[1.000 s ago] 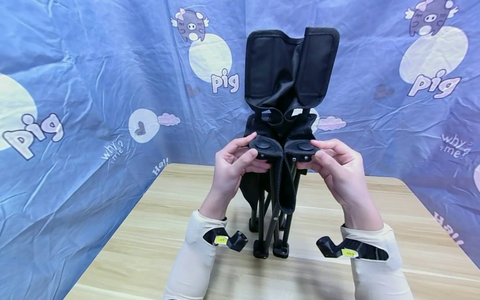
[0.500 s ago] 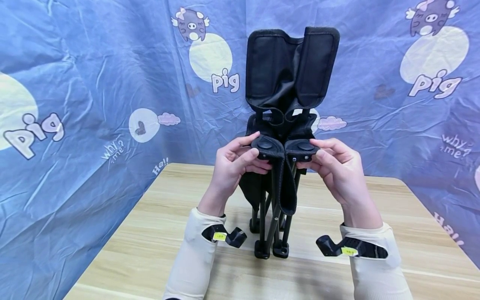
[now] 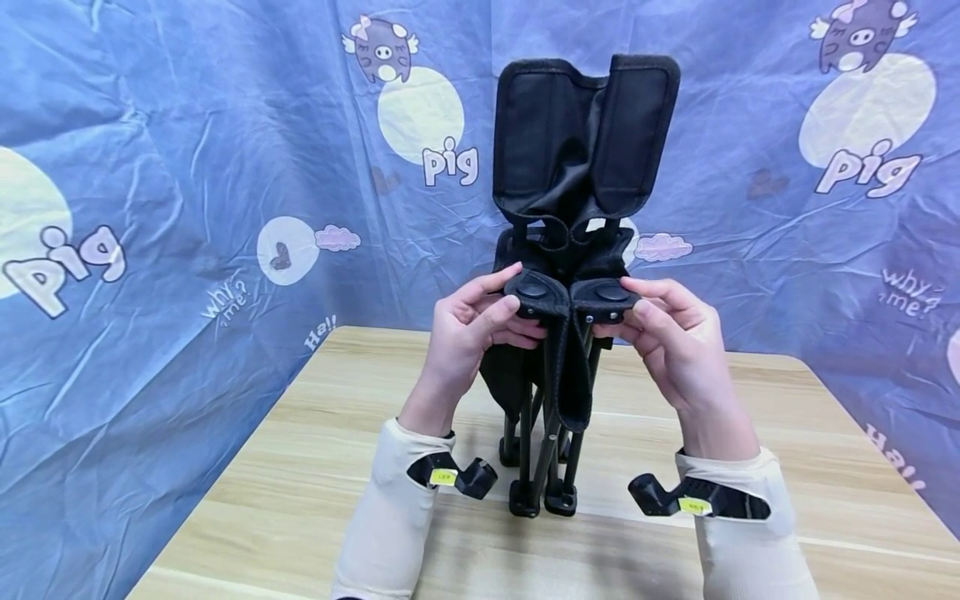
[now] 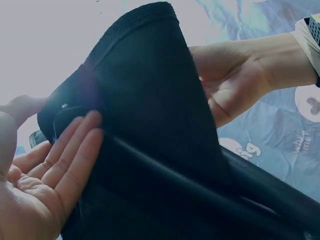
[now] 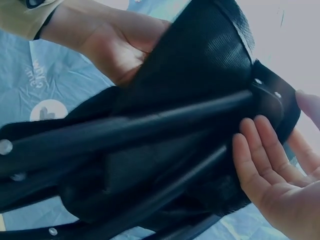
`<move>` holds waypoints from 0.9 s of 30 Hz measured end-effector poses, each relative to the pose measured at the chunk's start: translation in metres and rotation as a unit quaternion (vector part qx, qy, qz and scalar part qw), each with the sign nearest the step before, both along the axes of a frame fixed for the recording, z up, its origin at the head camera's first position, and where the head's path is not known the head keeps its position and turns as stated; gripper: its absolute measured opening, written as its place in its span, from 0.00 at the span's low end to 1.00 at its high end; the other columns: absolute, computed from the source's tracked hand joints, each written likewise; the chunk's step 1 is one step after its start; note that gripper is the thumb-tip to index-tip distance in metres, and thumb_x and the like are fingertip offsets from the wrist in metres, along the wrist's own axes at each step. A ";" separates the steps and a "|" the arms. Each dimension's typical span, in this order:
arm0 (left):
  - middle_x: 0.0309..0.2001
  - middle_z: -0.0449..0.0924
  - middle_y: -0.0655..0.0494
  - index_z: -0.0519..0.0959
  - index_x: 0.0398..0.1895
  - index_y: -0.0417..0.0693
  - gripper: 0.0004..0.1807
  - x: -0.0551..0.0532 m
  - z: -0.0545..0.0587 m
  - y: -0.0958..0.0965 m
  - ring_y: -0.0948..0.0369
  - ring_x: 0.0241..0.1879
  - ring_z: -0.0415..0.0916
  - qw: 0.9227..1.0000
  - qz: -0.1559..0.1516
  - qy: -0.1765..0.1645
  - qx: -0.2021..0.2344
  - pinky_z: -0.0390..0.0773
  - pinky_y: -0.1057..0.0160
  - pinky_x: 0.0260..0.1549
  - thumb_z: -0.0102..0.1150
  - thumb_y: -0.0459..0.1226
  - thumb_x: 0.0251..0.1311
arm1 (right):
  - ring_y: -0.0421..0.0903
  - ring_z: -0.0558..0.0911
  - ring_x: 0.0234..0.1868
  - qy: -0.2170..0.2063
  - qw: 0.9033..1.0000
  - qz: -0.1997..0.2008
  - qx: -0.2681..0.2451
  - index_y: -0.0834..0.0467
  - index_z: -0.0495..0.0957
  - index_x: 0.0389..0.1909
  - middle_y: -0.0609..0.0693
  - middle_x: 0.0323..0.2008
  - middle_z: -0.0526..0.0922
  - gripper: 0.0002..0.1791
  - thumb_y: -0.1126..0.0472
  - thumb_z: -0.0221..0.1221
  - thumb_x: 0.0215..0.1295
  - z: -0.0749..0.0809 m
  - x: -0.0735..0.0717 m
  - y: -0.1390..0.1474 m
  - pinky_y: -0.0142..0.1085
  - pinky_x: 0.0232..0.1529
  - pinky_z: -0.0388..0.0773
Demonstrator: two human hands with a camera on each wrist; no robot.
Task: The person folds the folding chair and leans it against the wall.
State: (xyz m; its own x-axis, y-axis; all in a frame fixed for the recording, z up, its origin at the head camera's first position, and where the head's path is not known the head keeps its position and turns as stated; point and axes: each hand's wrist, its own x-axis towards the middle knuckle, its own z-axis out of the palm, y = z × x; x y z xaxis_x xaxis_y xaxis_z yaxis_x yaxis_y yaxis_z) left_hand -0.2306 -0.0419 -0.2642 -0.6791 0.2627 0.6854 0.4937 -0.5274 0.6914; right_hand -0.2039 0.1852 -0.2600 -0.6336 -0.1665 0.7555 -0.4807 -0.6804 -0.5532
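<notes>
Creased blue fabric backdrop (image 3: 225, 108), printed winged pigs (image 3: 382, 53), pink clouds (image 3: 337, 238), pale circles (image 3: 420, 112), light wood-grain tabletop (image 3: 285, 450) before it

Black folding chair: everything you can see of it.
The black folding chair stands upright on the wood-look table, folded narrow. Its backrest and seat look like fabric, creased down the middle; dark tubular legs carry shiny rivets and end in blocky feet. The left hand and right hand each pinch one front corner.

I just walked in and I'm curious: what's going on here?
A person grips the near seat corners of a black folding chair, the left hand on one, the right hand on the other. The chair stands upright on a wooden table, mostly folded, its backrest creased down the middle and its legs close together.
</notes>
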 end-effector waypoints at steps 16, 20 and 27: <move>0.46 0.86 0.52 0.59 0.72 0.29 0.35 0.011 -0.009 -0.010 0.57 0.42 0.85 1.000 -0.014 0.002 0.000 0.86 0.56 0.39 0.54 0.33 0.64 | 0.56 0.86 0.42 0.006 1.000 -0.001 0.017 0.70 0.70 0.65 0.65 0.46 0.85 0.21 0.76 0.47 0.73 -0.008 0.009 -0.001 0.43 0.50 0.83; 0.43 0.87 0.56 0.57 0.74 0.31 0.36 0.014 -0.016 -0.016 0.57 0.43 0.85 1.000 -0.001 -0.009 0.003 0.86 0.57 0.40 0.53 0.32 0.63 | 0.56 0.86 0.44 0.014 1.000 -0.001 0.019 0.70 0.66 0.68 0.65 0.44 0.85 0.23 0.77 0.47 0.73 -0.014 0.012 0.003 0.44 0.52 0.82; 0.42 0.86 0.57 0.52 0.75 0.31 0.39 0.018 -0.037 -0.030 0.57 0.44 0.85 1.000 0.002 -0.022 -0.001 0.86 0.58 0.39 0.56 0.31 0.63 | 0.57 0.86 0.44 -0.005 1.000 -0.009 0.019 0.70 0.66 0.67 0.65 0.42 0.85 0.24 0.80 0.45 0.71 -0.028 0.016 0.015 0.43 0.52 0.82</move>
